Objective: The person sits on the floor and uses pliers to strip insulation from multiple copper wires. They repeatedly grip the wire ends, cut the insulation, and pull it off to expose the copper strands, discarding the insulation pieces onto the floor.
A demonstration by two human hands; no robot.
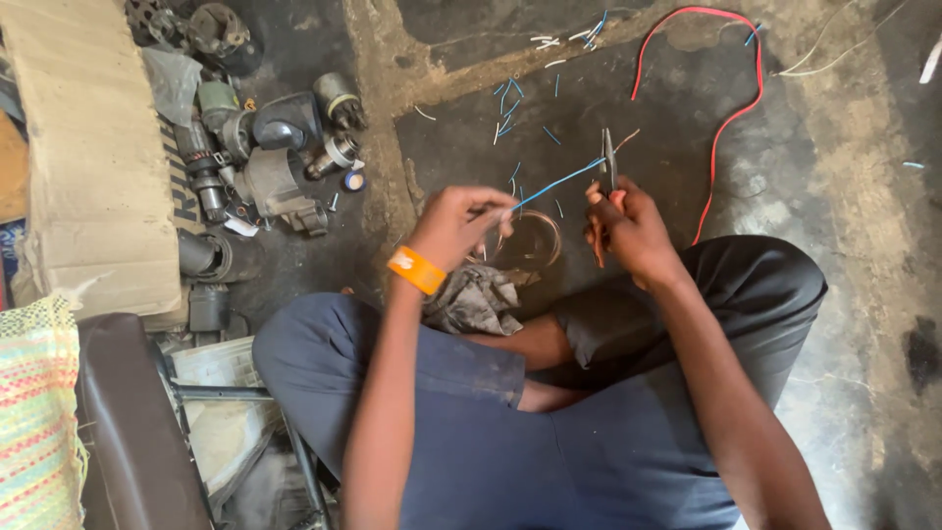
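We are seated cross-legged on the dark, stained concrete floor (844, 196), and the step in hand looks to us like stripping or trimming the thin blue insulated wire (557, 183). Our left hand (453, 224), with an orange band (416, 270) at the wrist, pinches the wire's near end between thumb and fingertips. Our right hand (628, 228) is closed around the handles of the slim metal pliers (608, 163), whose tips stand upward, away from us, and meet the wire at its far end.

The wire is held in the air above the floor, between the two hands, drawn nearly straight. Its long axis runs from lower left at the left hand up to the right at the plier tips, a shallow diagonal.

We judge the next move calls for a firm squeeze at the tips while the left hand keeps the wire taut, so that it does not slip or bend.

Short blue wire offcuts (506, 103) lie scattered on the floor beyond the hands, and a long red wire (758, 69) loops to the right. A small coil of thin wire (535, 240) sits just below the hands, beside a crumpled grey rag (476, 299). A heap of grimy metal motor parts (265, 147) lies to the left.
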